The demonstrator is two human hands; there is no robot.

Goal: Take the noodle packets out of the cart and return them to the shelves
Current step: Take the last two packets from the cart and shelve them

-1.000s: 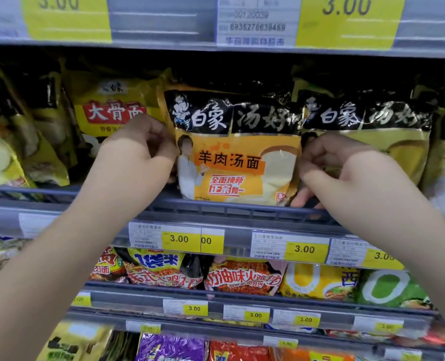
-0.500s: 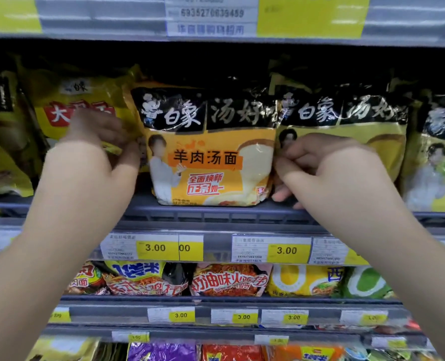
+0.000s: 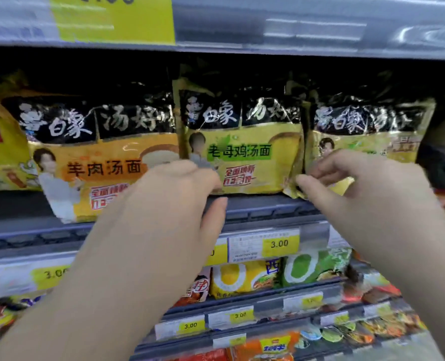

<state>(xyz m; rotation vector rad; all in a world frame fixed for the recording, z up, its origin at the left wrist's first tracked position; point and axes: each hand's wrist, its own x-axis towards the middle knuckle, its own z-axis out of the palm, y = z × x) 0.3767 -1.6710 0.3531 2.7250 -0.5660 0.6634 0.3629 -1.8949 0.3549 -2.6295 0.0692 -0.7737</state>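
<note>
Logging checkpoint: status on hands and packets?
Left hand at middle packet, grip unclear. Right hand pinching right packet by its bottom corner. Packets upright on shelf. Nothing blocking.

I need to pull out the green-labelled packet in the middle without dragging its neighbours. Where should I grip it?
The green-labelled packet stands upright, face out, pressed against the orange packet on its left and the right-hand packet on its right. Its bottom edge lies free along the shelf rail, so a grip pinching that edge, coming straight from the front, looks best.
</note>
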